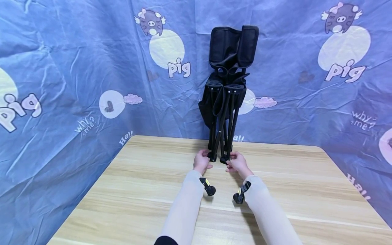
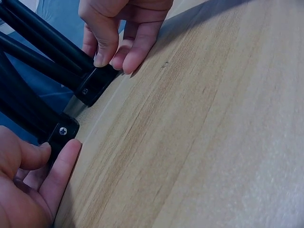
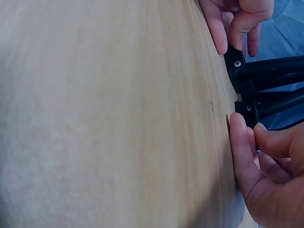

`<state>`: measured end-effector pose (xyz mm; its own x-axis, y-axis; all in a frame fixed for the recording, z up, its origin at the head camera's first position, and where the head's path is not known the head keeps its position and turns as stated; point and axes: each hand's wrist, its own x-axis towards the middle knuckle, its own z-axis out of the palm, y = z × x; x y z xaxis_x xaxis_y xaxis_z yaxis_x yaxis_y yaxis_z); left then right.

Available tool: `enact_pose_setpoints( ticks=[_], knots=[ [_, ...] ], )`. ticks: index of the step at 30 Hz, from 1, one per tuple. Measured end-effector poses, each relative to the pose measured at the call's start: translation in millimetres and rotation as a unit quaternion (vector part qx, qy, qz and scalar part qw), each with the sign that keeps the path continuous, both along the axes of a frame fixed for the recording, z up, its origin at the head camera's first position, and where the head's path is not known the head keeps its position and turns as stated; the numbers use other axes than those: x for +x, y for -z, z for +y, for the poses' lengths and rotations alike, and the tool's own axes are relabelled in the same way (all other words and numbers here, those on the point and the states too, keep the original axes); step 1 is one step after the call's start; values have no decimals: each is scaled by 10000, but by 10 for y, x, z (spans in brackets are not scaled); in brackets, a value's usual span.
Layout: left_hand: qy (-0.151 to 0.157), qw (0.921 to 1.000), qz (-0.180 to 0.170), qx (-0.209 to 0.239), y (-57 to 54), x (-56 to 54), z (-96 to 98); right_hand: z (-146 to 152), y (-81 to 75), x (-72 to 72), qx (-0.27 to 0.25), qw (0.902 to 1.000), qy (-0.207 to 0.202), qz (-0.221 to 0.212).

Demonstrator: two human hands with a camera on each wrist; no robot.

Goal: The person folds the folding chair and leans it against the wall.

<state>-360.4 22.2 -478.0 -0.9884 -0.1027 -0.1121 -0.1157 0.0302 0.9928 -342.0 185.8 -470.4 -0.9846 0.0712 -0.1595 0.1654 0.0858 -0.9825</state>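
Observation:
A black folding camp chair (image 1: pixel 220 92), folded into a narrow bundle, stands upright near the back of the table, its fabric on top and its legs below. My left hand (image 1: pixel 202 161) pinches the front left foot (image 2: pixel 63 133) between thumb and fingers. The front right foot (image 3: pixel 247 109) is pinched by my right hand (image 1: pixel 238 163). In both wrist views the two feet sit close together, with a screw showing in each. Thumbs lie on the near side of the feet; some of the fingers behind are hidden. The rear feet show only partly in the head view.
The wood-grain table (image 1: pixel 147 190) stretches in front of the chair and to both sides. A blue printed curtain (image 1: pixel 79 61) hangs close behind it and along the sides. Small black cameras (image 1: pixel 209 189) are strapped at both wrists.

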Motion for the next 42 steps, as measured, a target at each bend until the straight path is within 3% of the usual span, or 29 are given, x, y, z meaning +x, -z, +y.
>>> enact_pose_setpoints(
  ticks=[33,42],
  knots=[
    [-83,9999,-40,-117,14,-61,38,-22,0,-59,407,9990,86,-173],
    [-105,9999,87,-10,26,-64,46,4,23,-90,461,9988,113,-148]
  ],
)
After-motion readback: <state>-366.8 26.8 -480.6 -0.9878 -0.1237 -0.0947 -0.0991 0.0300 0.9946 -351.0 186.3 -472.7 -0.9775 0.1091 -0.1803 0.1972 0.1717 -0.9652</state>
